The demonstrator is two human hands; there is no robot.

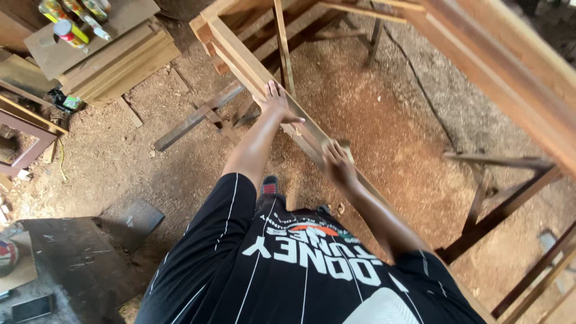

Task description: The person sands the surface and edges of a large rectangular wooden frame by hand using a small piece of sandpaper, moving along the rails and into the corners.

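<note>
A long pale wooden rail (240, 57) of a wooden frame slants from the top centre down to the right. My left hand (277, 103) lies flat on it with fingers spread, holding nothing. Lower on the same rail, my right hand (338, 163) is blurred and closed over a small pale block (343, 144) pressed against the wood. What the block is cannot be made out. A thin upright slat (284, 48) crosses the frame just beyond my left hand.
Sawdust covers the ground (384, 120). Stacked boards (114, 60) with several cans (71, 31) sit at the top left. A loose plank (195, 119) lies on the floor. Heavier wooden frames (510, 66) stand on the right, and a dark sheet (129, 219) at the lower left.
</note>
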